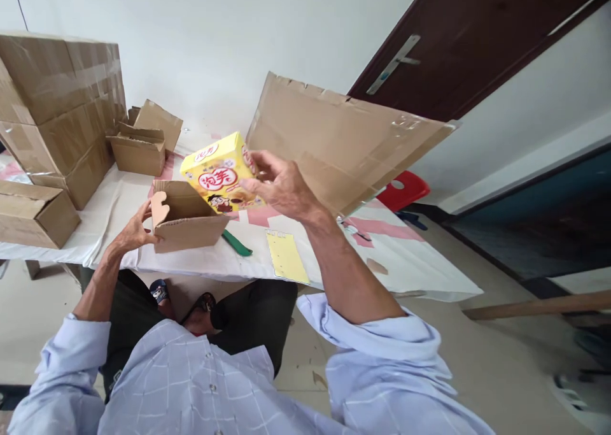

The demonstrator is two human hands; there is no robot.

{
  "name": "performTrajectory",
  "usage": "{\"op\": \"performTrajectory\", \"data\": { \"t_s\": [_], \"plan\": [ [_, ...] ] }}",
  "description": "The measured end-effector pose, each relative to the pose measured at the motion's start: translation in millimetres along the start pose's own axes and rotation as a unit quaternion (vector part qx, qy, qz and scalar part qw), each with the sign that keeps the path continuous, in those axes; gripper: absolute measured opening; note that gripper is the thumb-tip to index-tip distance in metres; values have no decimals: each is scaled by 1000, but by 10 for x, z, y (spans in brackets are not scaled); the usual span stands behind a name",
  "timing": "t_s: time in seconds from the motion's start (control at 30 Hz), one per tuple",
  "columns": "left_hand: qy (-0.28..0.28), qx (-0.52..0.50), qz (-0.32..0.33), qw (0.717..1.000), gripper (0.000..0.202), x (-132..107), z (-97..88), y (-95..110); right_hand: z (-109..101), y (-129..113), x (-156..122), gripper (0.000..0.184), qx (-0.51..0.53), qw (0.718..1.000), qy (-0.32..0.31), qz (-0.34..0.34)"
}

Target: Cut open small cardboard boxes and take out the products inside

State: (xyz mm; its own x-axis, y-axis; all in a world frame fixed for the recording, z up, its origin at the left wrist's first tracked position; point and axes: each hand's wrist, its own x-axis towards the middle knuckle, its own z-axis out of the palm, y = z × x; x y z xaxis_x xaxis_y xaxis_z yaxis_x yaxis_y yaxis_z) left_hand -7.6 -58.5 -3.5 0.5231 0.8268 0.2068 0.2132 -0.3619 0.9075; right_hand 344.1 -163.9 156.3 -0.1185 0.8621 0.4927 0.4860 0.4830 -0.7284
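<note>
A yellow snack box (217,174) with red lettering and a cartoon figure is gripped at its right end by my right hand (284,186). It is tilted, above the right side of an open cardboard box (191,234). That box stands near the table's front edge, and part of its inside is hidden by the snack box. My left hand (133,231) grips its left end, thumb and fingers on the flap and wall. Right of the cardboard box lie a green-handled tool (237,244), probably a knife, and a yellow card (287,256).
Taped cartons (62,104) are stacked at the left, with small open boxes (140,151) beside them and a closed box (38,212) in front. A large cardboard sheet (334,135) leans at the back right. A red stool (405,192) stands beyond the table (429,269).
</note>
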Motion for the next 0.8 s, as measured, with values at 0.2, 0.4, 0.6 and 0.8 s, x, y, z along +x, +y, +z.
{"op": "performTrajectory", "data": {
  "t_s": [0.2, 0.4, 0.6, 0.8],
  "plan": [
    [108, 54, 16, 993, 129, 680, -181, -98, -94, 27, -104, 73, 64, 997, 23, 24],
    [294, 149, -49, 943, 95, 317, -65, -42, 149, 256, -346, 76, 150, 984, 4, 96],
    [87, -167, 30, 982, 80, -381, 660, 266, 750, 584, -561, 71, 278, 946, 58, 154],
    [113, -261, 70, 956, 71, -415, 1047, 453, 1320, 601, -821, 82, 304, 936, 114, 134]
  ]
}}
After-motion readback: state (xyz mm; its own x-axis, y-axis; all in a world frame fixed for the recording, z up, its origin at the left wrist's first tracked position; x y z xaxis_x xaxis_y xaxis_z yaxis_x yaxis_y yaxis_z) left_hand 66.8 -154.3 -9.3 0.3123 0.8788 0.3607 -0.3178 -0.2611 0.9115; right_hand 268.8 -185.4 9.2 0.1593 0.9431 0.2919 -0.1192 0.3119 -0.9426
